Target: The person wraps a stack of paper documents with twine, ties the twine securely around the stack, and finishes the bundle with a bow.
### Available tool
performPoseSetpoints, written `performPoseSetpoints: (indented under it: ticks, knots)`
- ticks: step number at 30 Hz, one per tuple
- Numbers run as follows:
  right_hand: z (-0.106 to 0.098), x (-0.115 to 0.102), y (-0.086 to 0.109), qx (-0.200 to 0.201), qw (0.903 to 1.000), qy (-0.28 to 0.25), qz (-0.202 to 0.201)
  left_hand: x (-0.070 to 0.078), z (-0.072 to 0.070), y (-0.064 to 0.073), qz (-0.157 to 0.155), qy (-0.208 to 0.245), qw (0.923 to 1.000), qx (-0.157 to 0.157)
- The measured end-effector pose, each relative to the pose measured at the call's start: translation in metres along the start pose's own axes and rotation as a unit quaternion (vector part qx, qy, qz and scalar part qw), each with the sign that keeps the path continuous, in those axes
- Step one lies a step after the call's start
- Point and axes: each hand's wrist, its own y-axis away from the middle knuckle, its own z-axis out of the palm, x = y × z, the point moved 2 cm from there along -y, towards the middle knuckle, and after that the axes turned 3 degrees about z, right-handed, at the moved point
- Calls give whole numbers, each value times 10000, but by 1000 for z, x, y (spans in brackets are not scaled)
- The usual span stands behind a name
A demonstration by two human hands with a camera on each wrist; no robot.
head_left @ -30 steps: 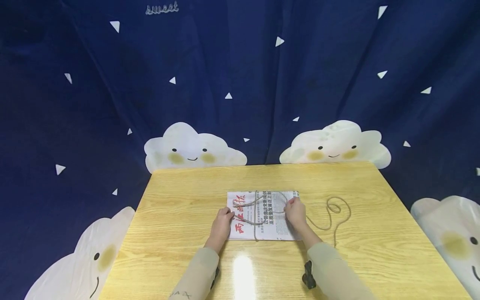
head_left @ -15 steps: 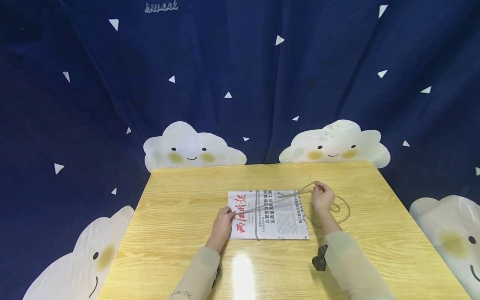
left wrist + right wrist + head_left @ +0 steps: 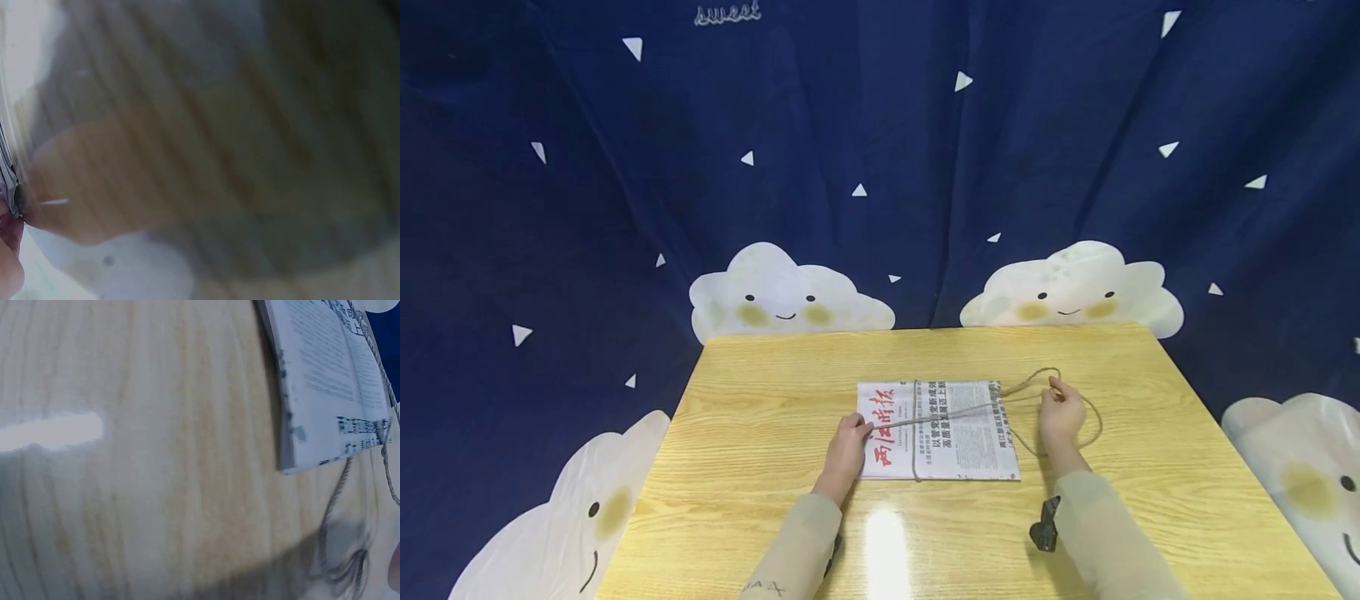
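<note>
A folded newspaper stack (image 3: 966, 442) with red and black print lies on the table. Brown twine (image 3: 957, 412) crosses its top lengthwise, over another strand running front to back. At the stack's left edge, my left hand (image 3: 844, 454) grips the paper, thumb on top where the lengthwise strand meets the edge. Beyond the right edge, my right hand (image 3: 1062, 421) pinches the twine, and a loop rises above its fingertips. The right wrist view shows the stack's corner (image 3: 312, 437) and twine (image 3: 335, 494) hanging past it; only a sliver of that hand appears there.
More twine (image 3: 1099, 425) curves over the wooden table (image 3: 760, 400) to the right of the right hand. A dark blue curtain (image 3: 820, 125) with cloud prints hangs behind the table. Black wrist devices show under both sleeves.
My right hand has moved from over the stack to beyond its right edge, drawing the twine along. Slack strands across the paper are now a straighter line. My left hand stays put.
</note>
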Motion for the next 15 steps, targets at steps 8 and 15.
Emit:
performPoseSetpoints:
  ticks: [8,15]
  knots:
    - [5,1,2,284,9995,-137,87,3,0,-1,-53,2,10000,-27]
    - [2,19,6,-769,9886,1150,598,1,0,1,261,95,9990,336]
